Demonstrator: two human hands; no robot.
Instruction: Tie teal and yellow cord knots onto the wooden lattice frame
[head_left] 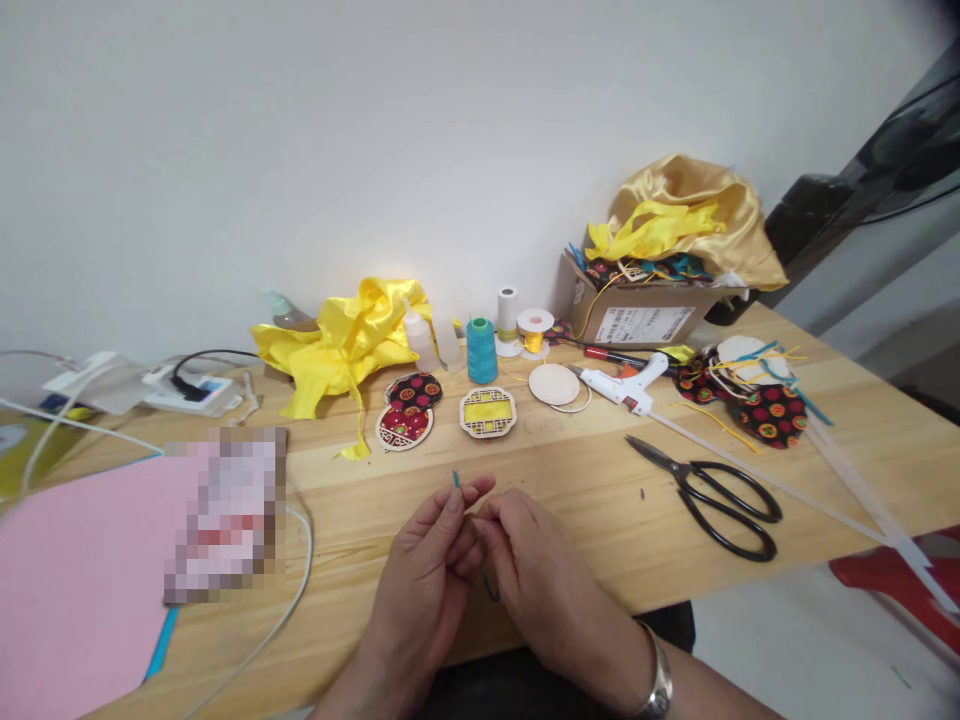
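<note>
We see the teal cord (457, 480) pinched between thumb and forefinger of our left hand (427, 550), its short tip pointing away from us, towards the wall. Our right hand (536, 565) is just to its right, slightly nearer us, fingertips drawn in against the left fingers; whether they grip anything, we cannot tell. Farther out, the cardboard box (587, 315) bears a printed label (651, 325), too small to read.

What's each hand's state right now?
Left hand: closed, holding teal cord between thumb and fingers.
Right hand: closed, fingertips at the left's fingers; what it grips can't be told.
</note>
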